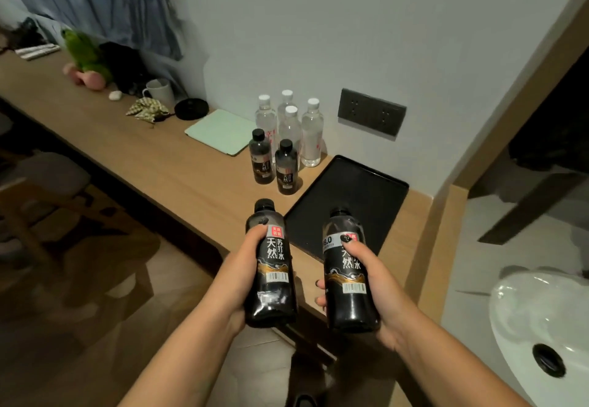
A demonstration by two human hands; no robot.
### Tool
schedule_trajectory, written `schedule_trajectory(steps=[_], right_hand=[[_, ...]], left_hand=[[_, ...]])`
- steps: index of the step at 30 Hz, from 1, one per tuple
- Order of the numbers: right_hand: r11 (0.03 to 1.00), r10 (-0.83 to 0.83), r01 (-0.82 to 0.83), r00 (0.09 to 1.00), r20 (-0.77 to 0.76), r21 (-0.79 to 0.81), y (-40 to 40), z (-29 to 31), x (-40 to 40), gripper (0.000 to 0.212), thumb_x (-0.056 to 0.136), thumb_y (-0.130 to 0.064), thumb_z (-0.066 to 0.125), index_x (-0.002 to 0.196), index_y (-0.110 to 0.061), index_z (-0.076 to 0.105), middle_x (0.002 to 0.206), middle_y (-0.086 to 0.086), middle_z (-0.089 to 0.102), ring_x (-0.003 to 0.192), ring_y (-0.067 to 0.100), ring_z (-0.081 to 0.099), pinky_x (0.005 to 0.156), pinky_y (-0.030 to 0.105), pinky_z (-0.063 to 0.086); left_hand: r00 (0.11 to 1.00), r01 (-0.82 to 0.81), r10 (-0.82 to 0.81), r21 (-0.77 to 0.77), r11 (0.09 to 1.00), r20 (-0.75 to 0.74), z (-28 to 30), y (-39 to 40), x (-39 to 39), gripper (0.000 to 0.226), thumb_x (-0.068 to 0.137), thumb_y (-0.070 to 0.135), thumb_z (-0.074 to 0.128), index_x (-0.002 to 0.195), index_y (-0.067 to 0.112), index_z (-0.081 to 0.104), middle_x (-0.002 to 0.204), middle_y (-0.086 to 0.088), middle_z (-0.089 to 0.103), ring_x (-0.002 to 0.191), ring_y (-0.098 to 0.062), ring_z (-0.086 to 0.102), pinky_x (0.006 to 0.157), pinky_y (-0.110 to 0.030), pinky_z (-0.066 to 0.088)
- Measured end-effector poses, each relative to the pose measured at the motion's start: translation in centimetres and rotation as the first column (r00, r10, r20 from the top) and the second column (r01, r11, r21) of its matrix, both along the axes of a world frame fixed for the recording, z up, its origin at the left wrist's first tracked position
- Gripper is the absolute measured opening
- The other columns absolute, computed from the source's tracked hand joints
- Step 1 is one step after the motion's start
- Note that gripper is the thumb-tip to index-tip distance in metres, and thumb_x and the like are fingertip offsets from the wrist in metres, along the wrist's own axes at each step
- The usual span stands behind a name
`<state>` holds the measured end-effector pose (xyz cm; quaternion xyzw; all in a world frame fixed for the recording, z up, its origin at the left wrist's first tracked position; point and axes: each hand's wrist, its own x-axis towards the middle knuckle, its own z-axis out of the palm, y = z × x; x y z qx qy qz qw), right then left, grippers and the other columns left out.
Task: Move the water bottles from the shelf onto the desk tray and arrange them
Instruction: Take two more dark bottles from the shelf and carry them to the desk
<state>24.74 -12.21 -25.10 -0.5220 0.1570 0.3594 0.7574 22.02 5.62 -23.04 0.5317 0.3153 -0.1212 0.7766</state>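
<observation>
Each hand grips a black bottle: left hand (245, 266) one (271, 266), right hand (373, 282) another (349, 274), both held in the air just short of the tray (392, 189). Six bottles (287, 142) crowd beside the tray; a careless set-down could topple them.

**One head-worn view, looking forward and down**

The single wide-angle camera looks from the person's head steeply down across a wooden desk (153, 154) running toward 10 o'clock. Both hands sit close below the lens (low centre); the black tray (357, 189) lies near, at 12 o'clock, the wall beyond.
</observation>
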Motion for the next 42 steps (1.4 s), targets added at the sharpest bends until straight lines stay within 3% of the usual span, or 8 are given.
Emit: schedule_trajectory(steps=[9,14,19,23,27,32,38,42], right_hand=[[0.973,-0.092,0.111,0.990,0.104,-0.200,7.2,-1.0,6.9,0.045,0.074,-0.044,0.067,0.106,-0.012,0.061,0.103,0.023,0.070,0.083,0.032,0.067,0.089,0.054,0.052],[0.936,-0.228,0.266,0.957,0.179,-0.232,12.7,-2.1,10.1,0.026,0.083,-0.030,0.065,0.106,-0.017,0.063,0.098,0.014,0.073,0.087,0.027,0.071,0.074,0.040,0.057],[0.867,-0.346,0.409,0.905,0.248,-0.285,17.4,-3.1,13.7,0.026,0.077,-0.021,0.074,0.101,-0.020,0.064,0.096,0.007,0.073,0.090,0.023,0.071,0.083,0.040,0.056],[0.806,-0.315,0.441,0.884,0.345,-0.395,19.0,-3.7,16.3,0.029,0.072,-0.016,0.079,0.096,-0.020,0.063,0.090,-0.003,0.071,0.083,0.011,0.067,0.063,0.021,0.049],[0.753,-0.216,0.418,0.886,0.411,-0.508,19.3,-6.0,18.6,0.033,0.065,-0.019,0.084,0.087,-0.028,0.062,0.086,-0.011,0.070,0.084,0.004,0.065,0.073,0.022,0.051],[0.708,-0.061,0.368,0.882,0.468,-0.602,19.2,-8.3,20.6,0.042,0.063,-0.019,0.085,0.086,-0.036,0.054,0.087,-0.016,0.062,0.083,-0.004,0.058,0.066,0.008,0.043],[0.648,0.077,0.323,0.873,0.481,-0.690,19.6,-10.9,22.1,0.046,0.064,-0.027,0.083,0.104,-0.026,0.060,0.099,-0.009,0.065,0.092,0.007,0.060,0.072,0.013,0.044],[0.674,0.019,0.317,0.895,0.445,-0.667,20.0,-11.6,21.8,0.054,0.067,-0.026,0.082,0.113,-0.030,0.055,0.109,-0.011,0.060,0.102,0.005,0.056,0.082,0.011,0.040]], left_hand=[[0.996,0.080,-0.085,0.174,0.982,0.021,-1.5,7.3,8.2,0.044,0.084,0.049,0.056,0.102,0.010,0.065,0.081,-0.013,0.071,0.070,-0.025,0.068,0.070,-0.035,0.053],[0.977,0.208,-0.212,0.257,0.944,-0.011,-3.1,12.9,13.0,0.041,0.083,0.048,0.060,0.099,0.012,0.069,0.086,-0.010,0.075,0.078,-0.026,0.072,0.069,-0.033,0.054],[0.983,0.137,-0.169,0.350,0.927,0.064,-3.7,17.3,17.5,0.036,0.070,0.029,0.079,0.099,0.018,0.061,0.085,0.001,0.073,0.075,-0.014,0.071,0.063,-0.026,0.051],[0.965,0.205,-0.261,0.524,0.827,0.036,-5.3,19.1,20.4,0.056,0.047,0.037,0.088,0.095,0.024,0.061,0.086,0.009,0.072,0.083,-0.011,0.068,0.078,-0.035,0.055],[0.927,0.270,-0.376,0.669,0.692,0.014,-7.4,19.4,22.9,0.058,0.048,0.034,0.089,0.097,0.025,0.061,0.090,0.014,0.069,0.082,0.000,0.063,0.070,-0.020,0.049],[0.901,0.306,-0.433,0.737,0.603,-0.021,-9.8,19.2,25.6,0.051,0.048,0.030,0.089,0.085,0.036,0.055,0.087,0.019,0.066,0.086,-0.004,0.064,0.078,-0.027,0.053],[0.888,0.306,-0.459,0.711,0.633,0.026,-11.4,18.8,27.8,0.056,0.050,0.020,0.090,0.091,0.035,0.055,0.090,0.016,0.066,0.086,-0.003,0.063,0.078,-0.025,0.051],[0.903,0.295,-0.428,0.676,0.676,0.033,-12.3,18.7,28.2,0.055,0.045,0.027,0.087,0.093,0.030,0.061,0.089,0.010,0.071,0.085,-0.006,0.066,0.077,-0.031,0.055]])
